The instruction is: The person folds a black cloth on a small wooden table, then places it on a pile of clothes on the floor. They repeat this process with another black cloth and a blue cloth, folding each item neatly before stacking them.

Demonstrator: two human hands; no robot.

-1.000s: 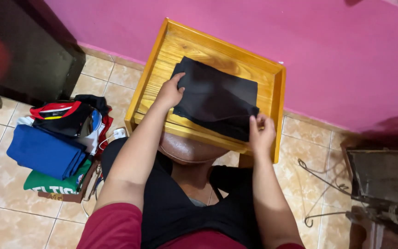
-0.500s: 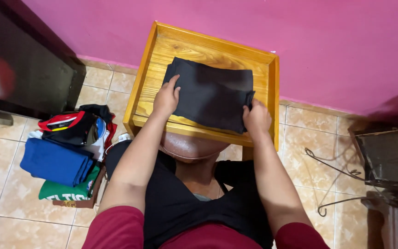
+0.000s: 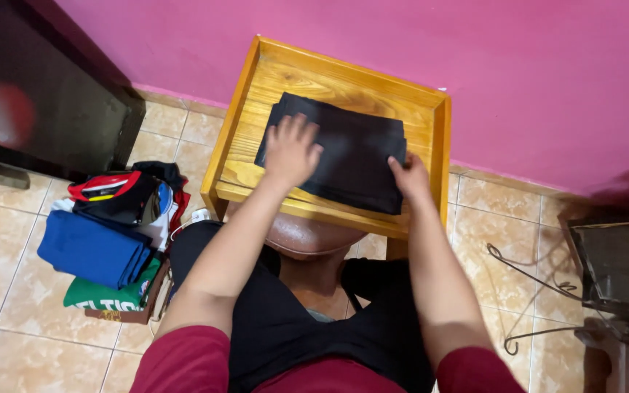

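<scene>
Left hand [image 3: 290, 151] lies flat on the black cloth [image 3: 343, 153], fingers spread wide, palm pressing down near the cloth's left edge. Right hand [image 3: 410, 177] sits at the cloth's right near corner, fingers curled in narrow over the edge; whether it actually pinches the fabric, I cannot tell. The cloth is folded into a neat rectangle and rests on the wooden table [image 3: 249, 138], roughly in the middle, a raised rim running round it. The table stands close against the pink wall [image 3: 475, 58]. Down on the tiled floor [image 3: 9, 291] to the left, a pile of folded clothes [image 3: 111, 240]: blue on top, green below, red and black behind. A dark cabinet [image 3: 38, 102] fills the upper left
</scene>
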